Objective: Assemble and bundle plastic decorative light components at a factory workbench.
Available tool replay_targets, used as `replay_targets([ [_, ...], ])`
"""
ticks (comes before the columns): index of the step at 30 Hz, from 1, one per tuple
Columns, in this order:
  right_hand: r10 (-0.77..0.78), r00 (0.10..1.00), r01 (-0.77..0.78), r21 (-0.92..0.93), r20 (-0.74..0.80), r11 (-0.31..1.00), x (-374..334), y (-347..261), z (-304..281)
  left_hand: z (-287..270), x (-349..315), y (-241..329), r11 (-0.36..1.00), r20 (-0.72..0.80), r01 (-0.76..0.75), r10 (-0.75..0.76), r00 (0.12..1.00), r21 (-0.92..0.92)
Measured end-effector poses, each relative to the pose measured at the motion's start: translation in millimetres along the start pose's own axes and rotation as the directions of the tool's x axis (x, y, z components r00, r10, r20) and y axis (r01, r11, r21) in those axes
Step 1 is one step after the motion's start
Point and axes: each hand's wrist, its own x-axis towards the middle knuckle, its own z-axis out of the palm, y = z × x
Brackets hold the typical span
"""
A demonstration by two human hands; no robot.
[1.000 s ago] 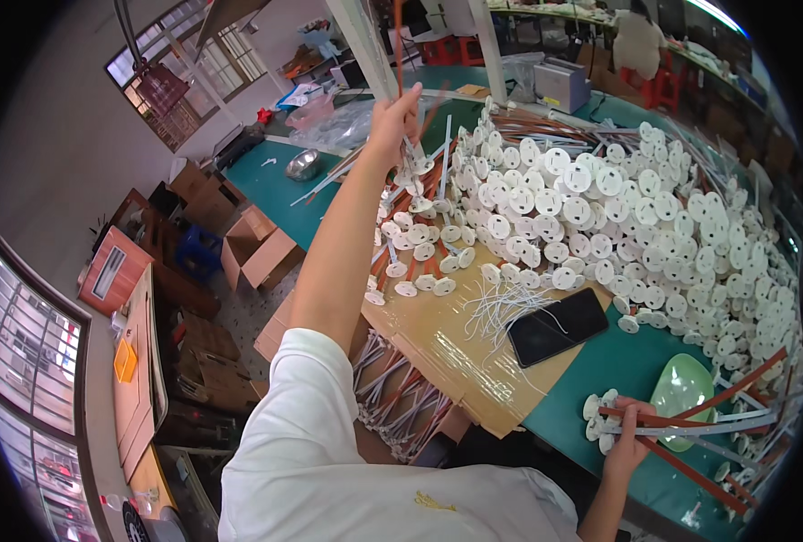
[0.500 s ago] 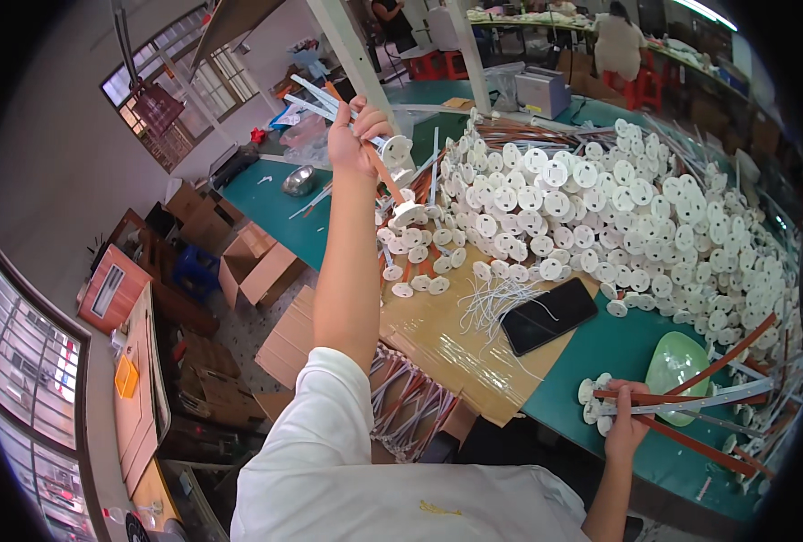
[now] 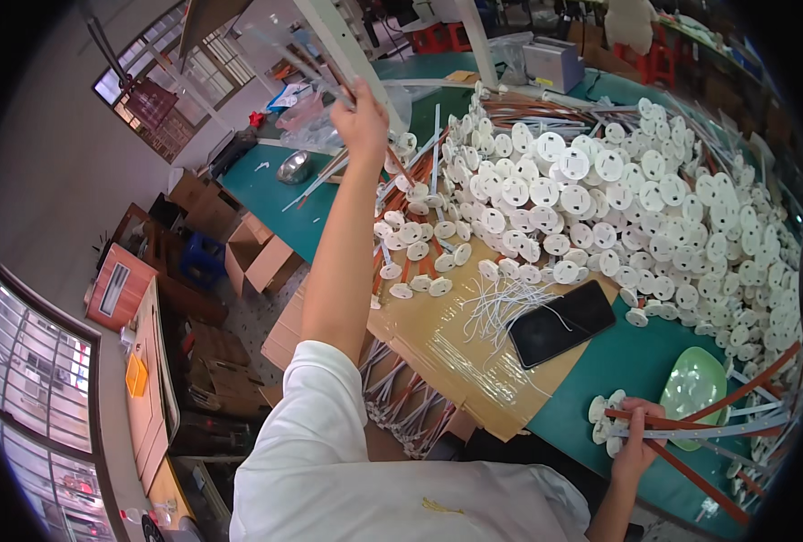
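My left hand (image 3: 363,122) is raised at the end of an outstretched arm, closed around a few brown and pale strips (image 3: 336,74) that point up and away, smeared by motion. Beneath it, white disc-ended strips lie in a small cluster (image 3: 410,237). At the lower right, my right hand (image 3: 634,444) grips several brown and pale blue strips (image 3: 681,422); their white round discs (image 3: 607,421) stick out to the left of the fist. Beyond that hand sits a light green bowl-like dish (image 3: 693,390), partly behind the strips.
A large heap of white-disc strips (image 3: 573,194) covers the table's right side. A black phone (image 3: 562,323) and tangled white cords (image 3: 501,310) lie on brown cardboard (image 3: 460,361). A metal bowl (image 3: 295,167) stands at the far left of the green table. A white post (image 3: 340,41) rises behind my left hand.
My left hand has turned and its strips now swing in a blur; the discs that hung below it no longer show there. My right hand keeps its hold. The whole view has shifted slightly.
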Motion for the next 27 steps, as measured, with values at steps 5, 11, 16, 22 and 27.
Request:
replay_targets([
  [5,0.066,0.998,-0.067,0.028,0.018,0.997,1,-2,-1,-18,11,-50,0.880,0.154,-0.362,0.329,0.932,0.308],
  [11,0.065,0.998,-0.065,0.003,-0.018,0.998,3,-1,1,-33,-16,-103,0.804,0.205,-0.226,0.132,0.970,0.550],
  [16,0.041,0.999,-0.041,0.002,-0.009,0.999,3,-1,1,-35,-3,-104,0.750,0.128,0.005,-0.120,0.984,0.662],
  [22,0.064,0.998,-0.064,-0.013,-0.025,0.998,0,-1,-2,-4,55,-66,0.352,0.306,-0.219,-0.213,0.928,0.910],
  [27,0.086,0.996,-0.087,-0.023,-0.036,0.996,2,-5,2,-16,46,-116,-0.113,0.157,-0.302,-0.657,0.738,0.947],
])
